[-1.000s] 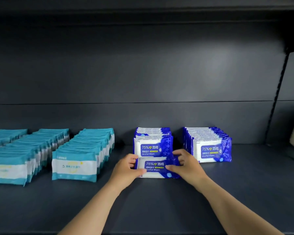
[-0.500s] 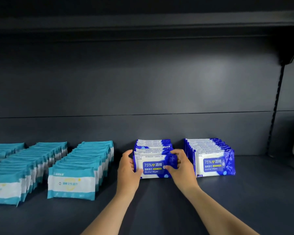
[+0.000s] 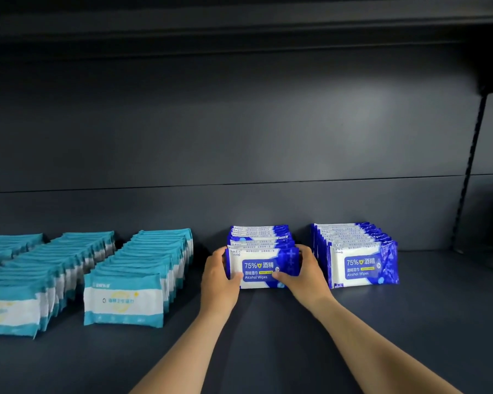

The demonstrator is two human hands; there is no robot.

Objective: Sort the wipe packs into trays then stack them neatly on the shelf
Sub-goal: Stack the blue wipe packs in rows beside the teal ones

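Nearest the front edge of the shelf (image 3: 268, 351), two bare forearms reach in over its dark surface toward the middle. The left hand (image 3: 219, 280) is clamped on the left end of the front blue pack (image 3: 264, 268), thumb on its face and fingers curled behind the end; the right hand (image 3: 305, 275) grips the right end the same way, thumb pressed low on the printed face. Held by both ends, the pack stands upright with its label facing out, pushed flat against the short blue row (image 3: 261, 236) behind it, probably so it squares up with the others and the row reads neatly from the front. Just to the right, apart from the hands, a second blue row (image 3: 356, 251) stands finished in the same upright, label-forward manner. Toward the left edge, the teal rows (image 3: 137, 274) run from front to back, their packs overlapping like tiles. No tray shows anywhere, so the work looks to be at the shelving stage. Beyond everything rises the dark back panel (image 3: 239, 123). Compared with a second ago, the pack no longer leans low in front of the row: it has been tipped up and pressed back against it, and both hands have followed it toward the back of the shelf.
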